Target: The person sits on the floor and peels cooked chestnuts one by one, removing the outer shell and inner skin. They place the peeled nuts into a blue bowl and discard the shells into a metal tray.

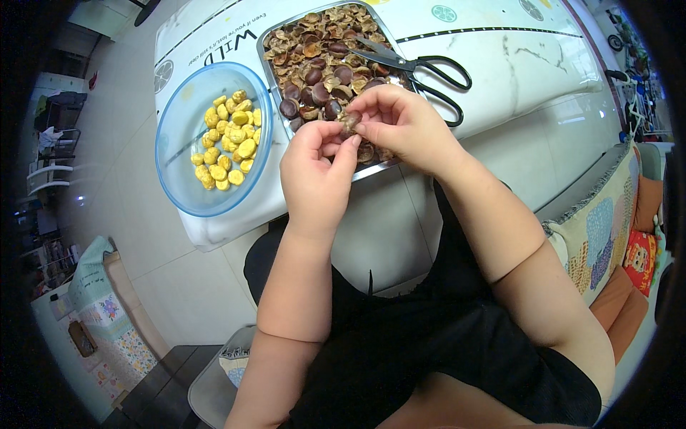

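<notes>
Between the fingertips of both hands is a brown chestnut [349, 124], its shell partly broken and paler at the top. My left hand [318, 161] pinches it from the left, and my right hand [401, 127] grips it from the right. Both hands are above the near edge of a metal tray [269, 68]. Brown shell pieces [304, 46] fill much of that tray, with several dark whole chestnuts [319, 94] among them. Black-handled scissors [411, 66] lie across the tray's right edge, blades over the shells. Left of my hands, a clear bowl [170, 146] holds several yellow peeled chestnuts [230, 136].
Tray and bowl stand on a table with a white printed cover [500, 53]. The cover's near edge hangs close to my lap. To the right is a sofa with a patterned throw [597, 222] and a red cushion [640, 261]. Pale tiled floor [128, 164] lies to the left.
</notes>
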The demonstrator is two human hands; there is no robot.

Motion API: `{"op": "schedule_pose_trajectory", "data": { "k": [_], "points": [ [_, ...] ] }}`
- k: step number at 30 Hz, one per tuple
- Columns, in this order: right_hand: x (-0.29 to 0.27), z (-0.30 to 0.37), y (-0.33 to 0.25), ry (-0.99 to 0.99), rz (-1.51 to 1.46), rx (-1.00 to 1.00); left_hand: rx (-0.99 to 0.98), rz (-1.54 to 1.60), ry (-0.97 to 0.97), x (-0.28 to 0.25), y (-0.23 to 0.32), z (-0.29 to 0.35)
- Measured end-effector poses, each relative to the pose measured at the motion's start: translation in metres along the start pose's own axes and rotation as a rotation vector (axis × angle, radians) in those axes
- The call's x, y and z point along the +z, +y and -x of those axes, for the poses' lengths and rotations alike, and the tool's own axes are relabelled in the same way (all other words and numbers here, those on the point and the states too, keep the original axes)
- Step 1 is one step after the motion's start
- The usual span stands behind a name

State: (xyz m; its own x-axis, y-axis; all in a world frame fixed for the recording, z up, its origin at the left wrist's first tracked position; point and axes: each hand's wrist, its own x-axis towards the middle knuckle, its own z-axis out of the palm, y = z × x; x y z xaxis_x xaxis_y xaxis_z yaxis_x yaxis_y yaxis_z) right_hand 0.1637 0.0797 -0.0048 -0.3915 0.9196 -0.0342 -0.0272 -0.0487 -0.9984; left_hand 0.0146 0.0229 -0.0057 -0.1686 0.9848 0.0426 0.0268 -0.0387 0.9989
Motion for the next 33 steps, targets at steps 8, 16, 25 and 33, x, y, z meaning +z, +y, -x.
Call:
{"op": "schedule_pose_trajectory", "data": {
  "k": [8, 16, 25, 33],
  "points": [
    [0.007, 0.004, 0.002, 0.086, -0.005, -0.036, 0.37, -0.53, 0.073, 0.005, 0.003, 0.003],
    [0.008, 0.007, -0.006, 0.083, 0.242, -0.088, 0.414, -0.573, 0.088, 0.007, 0.005, 0.004],
    [0.014, 0.009, -0.004, 0.148, 0.387, -0.232, 0.427, -0.582, 0.087, 0.005, 0.001, 0.005],
    [0.014, 0.008, -0.002, 0.148, 0.323, -0.197, 0.435, -0.584, 0.11, 0.003, 0.004, 0.006]
  ]
}}
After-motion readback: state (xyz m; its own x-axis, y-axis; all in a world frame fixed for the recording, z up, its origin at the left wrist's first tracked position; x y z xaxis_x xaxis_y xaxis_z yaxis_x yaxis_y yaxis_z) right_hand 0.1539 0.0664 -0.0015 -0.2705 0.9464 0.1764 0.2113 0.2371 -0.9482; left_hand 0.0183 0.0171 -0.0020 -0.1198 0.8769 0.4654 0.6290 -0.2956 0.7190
